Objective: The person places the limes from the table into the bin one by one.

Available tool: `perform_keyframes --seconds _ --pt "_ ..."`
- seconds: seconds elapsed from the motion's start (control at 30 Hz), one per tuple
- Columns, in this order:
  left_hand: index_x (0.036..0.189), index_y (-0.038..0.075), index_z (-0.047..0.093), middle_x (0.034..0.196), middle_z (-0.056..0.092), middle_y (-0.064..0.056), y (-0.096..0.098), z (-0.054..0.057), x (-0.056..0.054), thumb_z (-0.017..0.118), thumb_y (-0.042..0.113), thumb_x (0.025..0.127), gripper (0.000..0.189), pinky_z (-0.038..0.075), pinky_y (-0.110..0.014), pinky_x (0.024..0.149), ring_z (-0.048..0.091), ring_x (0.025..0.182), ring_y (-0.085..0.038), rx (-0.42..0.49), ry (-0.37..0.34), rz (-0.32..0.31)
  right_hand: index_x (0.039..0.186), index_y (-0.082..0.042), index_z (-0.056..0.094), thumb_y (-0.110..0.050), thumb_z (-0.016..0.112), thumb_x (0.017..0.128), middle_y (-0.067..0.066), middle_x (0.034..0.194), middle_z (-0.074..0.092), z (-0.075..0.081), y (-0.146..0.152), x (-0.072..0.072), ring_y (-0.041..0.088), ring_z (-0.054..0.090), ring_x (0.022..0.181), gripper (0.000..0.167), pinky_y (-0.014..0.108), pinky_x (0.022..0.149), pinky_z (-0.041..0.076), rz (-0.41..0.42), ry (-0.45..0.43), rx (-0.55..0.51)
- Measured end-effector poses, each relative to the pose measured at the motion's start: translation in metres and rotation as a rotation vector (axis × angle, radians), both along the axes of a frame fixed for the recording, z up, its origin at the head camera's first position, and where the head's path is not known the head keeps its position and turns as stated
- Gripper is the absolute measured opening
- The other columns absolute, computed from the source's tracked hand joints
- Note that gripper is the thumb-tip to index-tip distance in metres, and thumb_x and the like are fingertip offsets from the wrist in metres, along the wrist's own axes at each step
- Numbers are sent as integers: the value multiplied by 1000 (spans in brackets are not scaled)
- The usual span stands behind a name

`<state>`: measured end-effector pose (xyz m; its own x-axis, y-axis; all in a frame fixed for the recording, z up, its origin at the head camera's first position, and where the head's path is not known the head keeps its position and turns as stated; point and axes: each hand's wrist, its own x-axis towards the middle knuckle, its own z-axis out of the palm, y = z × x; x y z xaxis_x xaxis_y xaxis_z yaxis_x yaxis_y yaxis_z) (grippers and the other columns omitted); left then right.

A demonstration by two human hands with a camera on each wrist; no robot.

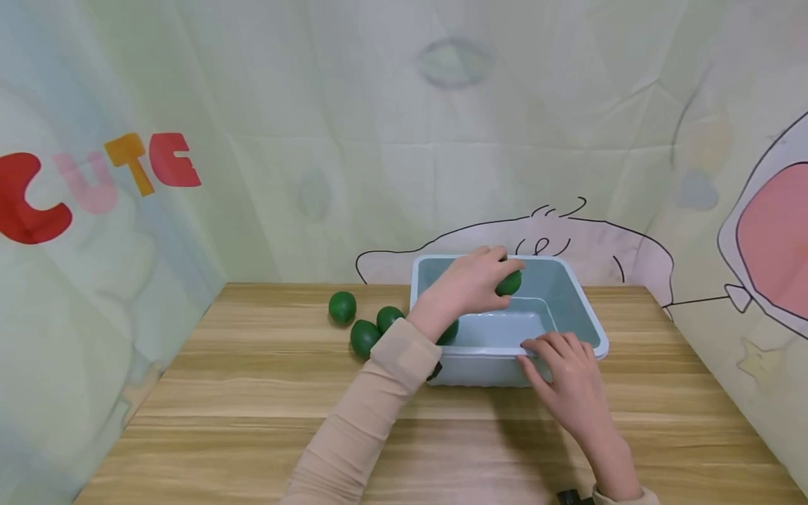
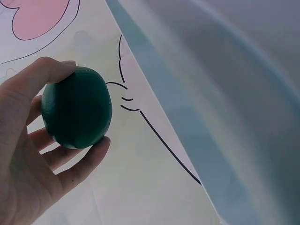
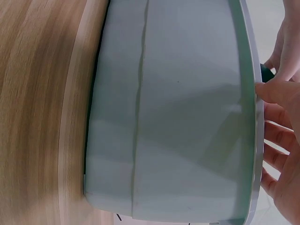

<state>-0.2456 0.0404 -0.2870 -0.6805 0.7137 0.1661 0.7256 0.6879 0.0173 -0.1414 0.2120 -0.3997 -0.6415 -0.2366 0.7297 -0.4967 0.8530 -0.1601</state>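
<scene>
My left hand (image 1: 473, 284) holds a dark green, smooth, egg-shaped fruit (image 2: 77, 108) between thumb and fingers, over the light blue plastic bin (image 1: 583, 308). In the left wrist view the fruit's underside is clear of any surface. Partly hidden by my left wrist, another green fruit (image 1: 449, 333) shows inside the bin near its left front corner. My right hand (image 1: 568, 382) grips the bin's near rim, the thumb on the outside and the fingers over the edge, as the right wrist view (image 3: 286, 140) shows.
Left of the bin, three green fruits lie on the wooden table: one farther back (image 1: 342, 308) and a close pair, the nearer fruit (image 1: 365, 339) beside the other fruit (image 1: 390, 319). A printed cloth backdrop (image 1: 284, 210) hangs behind the table's back edge.
</scene>
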Motion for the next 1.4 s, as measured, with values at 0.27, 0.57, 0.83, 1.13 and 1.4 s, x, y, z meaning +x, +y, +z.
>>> perform_keyframes --seconds 0.27,0.57,0.83,1.13,1.4 --pt "140 24 49 130 54 -1 12 2 -3 62 36 90 53 49 -28 89 54 107 -16 -48 -17 -14 93 -9 71 -13 78 75 3 87 64 0 1 1 23 52 84 20 37 72 35 -2 -1 2" --pt "139 20 50 123 55 -1 21 4 -8 63 34 90 53 49 -27 84 54 101 -15 -48 -56 -56 93 -9 71 -14 77 75 3 87 63 0 0 0 22 52 84 20 37 72 35 -4 0 5" --pt "138 22 50 121 56 0 31 1 -12 64 32 89 52 47 -24 82 52 97 -12 -76 -75 -77 93 -9 71 -14 77 75 3 87 63 0 0 0 22 52 84 20 37 72 35 -2 -1 5" --pt "135 22 52 119 55 2 55 2 -15 62 30 90 47 46 -20 76 52 94 -10 -193 -95 -114 93 -9 71 -14 77 75 3 87 64 -1 2 -1 22 52 84 21 37 72 35 -1 8 10" --pt "137 25 51 124 53 5 71 -7 -16 63 31 90 49 47 -20 79 51 96 -7 -252 -153 -97 93 -9 71 -18 73 79 2 87 64 -2 3 -1 22 51 82 17 37 70 35 20 35 12"
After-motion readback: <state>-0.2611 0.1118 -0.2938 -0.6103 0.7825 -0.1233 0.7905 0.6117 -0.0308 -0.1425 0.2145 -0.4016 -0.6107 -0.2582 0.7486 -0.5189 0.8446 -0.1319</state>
